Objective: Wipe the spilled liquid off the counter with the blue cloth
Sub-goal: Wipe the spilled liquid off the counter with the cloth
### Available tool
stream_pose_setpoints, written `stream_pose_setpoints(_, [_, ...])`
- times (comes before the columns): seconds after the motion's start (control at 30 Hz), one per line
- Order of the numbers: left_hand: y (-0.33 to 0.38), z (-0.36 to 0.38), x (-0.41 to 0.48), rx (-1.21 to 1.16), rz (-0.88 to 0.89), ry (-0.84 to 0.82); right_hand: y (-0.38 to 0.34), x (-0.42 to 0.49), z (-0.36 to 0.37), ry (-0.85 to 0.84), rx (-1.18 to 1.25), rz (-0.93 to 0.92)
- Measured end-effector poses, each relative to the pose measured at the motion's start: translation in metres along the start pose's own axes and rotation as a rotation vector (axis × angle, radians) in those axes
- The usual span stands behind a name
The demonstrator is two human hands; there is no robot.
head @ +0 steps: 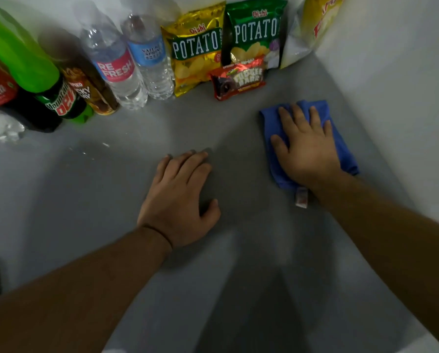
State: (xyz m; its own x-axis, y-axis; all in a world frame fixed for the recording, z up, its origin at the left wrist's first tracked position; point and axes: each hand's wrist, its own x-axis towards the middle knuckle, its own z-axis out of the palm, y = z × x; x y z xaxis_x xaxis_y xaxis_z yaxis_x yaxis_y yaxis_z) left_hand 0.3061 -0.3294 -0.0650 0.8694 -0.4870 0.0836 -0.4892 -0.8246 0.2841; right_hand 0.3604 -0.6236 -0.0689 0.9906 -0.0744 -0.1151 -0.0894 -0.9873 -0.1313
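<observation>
Lying flat, the blue cloth (270, 124) runs lengthwise away from the person. Right hand (305, 149) presses it; left hand (180, 197) lies flat on the worktop (98, 200), both grips wide.

A smooth grey counter (162, 128) runs into a corner of plain white walls (391, 59), dimly and unevenly lit, soft shadows falling across it, with bottles (116, 64) and snack bags (195, 49) lined up along the far side.

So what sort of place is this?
Probably a home kitchen or pantry counter: a smooth grey counter against white walls, a pink-labelled clear plastic water bottle and gold foil potato chip bag at the back, the right hand pressing a folded blue cloth.
</observation>
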Motion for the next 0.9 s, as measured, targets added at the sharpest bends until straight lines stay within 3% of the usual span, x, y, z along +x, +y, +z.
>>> stream_pose_setpoints(0.13, [0.001,-0.001,0.000,0.009,-0.002,-0.013,0.027,0.030,-0.016,-0.029,-0.008,-0.083])
stream_pose_setpoints(0.37, [0.001,-0.004,0.002,-0.010,0.002,-0.016,0.028,-0.028,-0.005,0.061,0.027,0.141])
stream_pose_setpoints(0.6, [0.006,-0.009,0.002,0.007,-0.015,-0.070,0.029,-0.009,-0.008,-0.005,0.011,-0.051])
stream_pose_setpoints(0.77, [0.011,-0.012,0.002,-0.028,-0.017,-0.061,0.059,-0.037,-0.007,0.056,0.053,0.145])
stream_pose_setpoints(0.9, [0.019,-0.016,0.003,-0.079,-0.043,-0.053,0.038,-0.084,0.006,0.060,0.042,0.242])
